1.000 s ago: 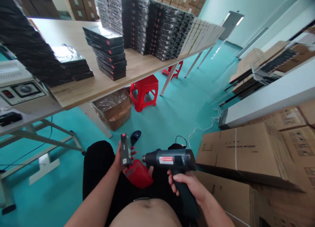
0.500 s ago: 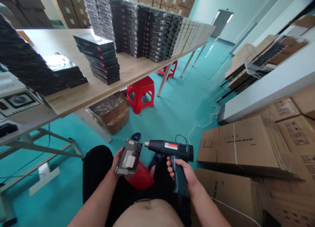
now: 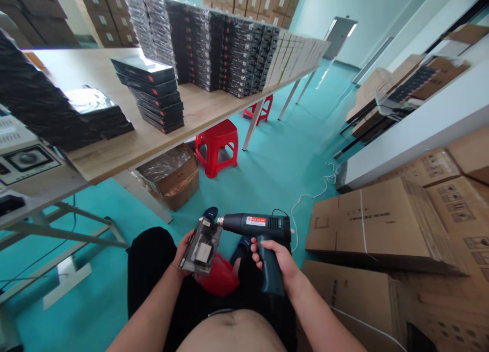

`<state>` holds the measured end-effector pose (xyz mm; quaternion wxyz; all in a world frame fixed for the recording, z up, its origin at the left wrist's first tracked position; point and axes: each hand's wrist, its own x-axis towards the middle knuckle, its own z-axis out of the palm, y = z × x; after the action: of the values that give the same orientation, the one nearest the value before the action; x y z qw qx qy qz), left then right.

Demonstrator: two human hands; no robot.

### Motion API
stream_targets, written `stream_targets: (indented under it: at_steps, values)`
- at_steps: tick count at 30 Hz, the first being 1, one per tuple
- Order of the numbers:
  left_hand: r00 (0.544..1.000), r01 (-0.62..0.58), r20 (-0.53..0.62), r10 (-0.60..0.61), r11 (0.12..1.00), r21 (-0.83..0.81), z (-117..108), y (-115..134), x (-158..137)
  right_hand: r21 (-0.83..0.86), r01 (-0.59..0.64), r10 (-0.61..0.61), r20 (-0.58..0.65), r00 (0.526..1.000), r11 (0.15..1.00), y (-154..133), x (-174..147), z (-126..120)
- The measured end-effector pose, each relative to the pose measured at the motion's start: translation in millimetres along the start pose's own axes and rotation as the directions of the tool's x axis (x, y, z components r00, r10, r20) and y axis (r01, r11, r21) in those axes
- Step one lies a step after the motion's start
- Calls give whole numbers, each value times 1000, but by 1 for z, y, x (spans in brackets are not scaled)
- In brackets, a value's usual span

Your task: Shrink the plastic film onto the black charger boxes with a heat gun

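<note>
My left hand [image 3: 182,251] grips a dark, flat box [image 3: 201,246] by its left side. The box has a shiny, clear-looking wrap and a pale rectangular patch on its face. My right hand [image 3: 278,258] is wrapped around the handle of a dark heat gun [image 3: 254,225] with a red and white label. Its metal nozzle points left, close to the upper right corner of the box; whether they touch I cannot tell. Both are held over my lap, above a red plastic object [image 3: 217,278] between my legs.
A wooden table [image 3: 198,110] at left carries a short stack of black wrapped boxes [image 3: 160,100] and long rows of more. A red stool [image 3: 217,143] and an open carton [image 3: 171,181] are under its edge. Flattened cardboard [image 3: 351,219] lies at right, near a white cable [image 3: 301,199].
The heat gun has moved left, bringing its nozzle over beside the box's upper corner. The box has tilted slightly in my left hand.
</note>
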<state>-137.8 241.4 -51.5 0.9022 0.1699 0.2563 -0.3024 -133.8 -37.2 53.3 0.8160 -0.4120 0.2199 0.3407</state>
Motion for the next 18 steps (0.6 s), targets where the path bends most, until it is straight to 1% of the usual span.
stream_targets:
  at_steps: [3,5,6,7,9,10,11,12,14,15,16,17,18]
  values:
    - [1000,27,-8,-27,1000,3,1,0,1,-50,44,-43,29,999,998,-1,2,15]
    - [999,27,-29,-27,1000,1,-1,0,2,-132,58,-48,77,996,990,-3,-3,25]
    - [999,13,-44,-13,1000,-2,-2,1,3,-213,50,-23,126,992,976,-5,-7,30]
    - [998,-5,-64,5,1000,-5,-4,2,4,-317,34,27,187,982,948,-8,-12,34]
    - [995,-36,-97,35,999,-10,-7,3,5,-535,15,173,298,939,844,-14,-20,42]
    - [994,-44,-105,43,999,-10,-7,3,5,-611,21,228,326,918,791,-17,-23,45]
    - [993,-42,-110,41,999,-7,-6,4,5,-648,33,242,331,912,761,-19,-23,49]
    - [993,-30,-112,29,1000,-6,-5,3,4,-657,53,212,317,924,752,-22,-21,52]
    - [995,-7,-95,6,1000,-13,0,2,1,-623,109,59,243,968,775,-25,-13,58]
    - [997,4,-83,-5,1000,-18,3,2,0,-600,139,-22,198,980,788,-26,-9,60]
    - [997,10,-74,-12,1000,-24,5,2,-2,-586,161,-77,166,983,794,-27,-6,62]
    - [997,9,-75,-11,1000,-27,7,2,-2,-587,168,-90,160,983,792,-28,-5,64]
    - [995,-2,-95,-1,1000,-24,8,2,-2,-605,159,-58,183,981,780,-29,-7,64]
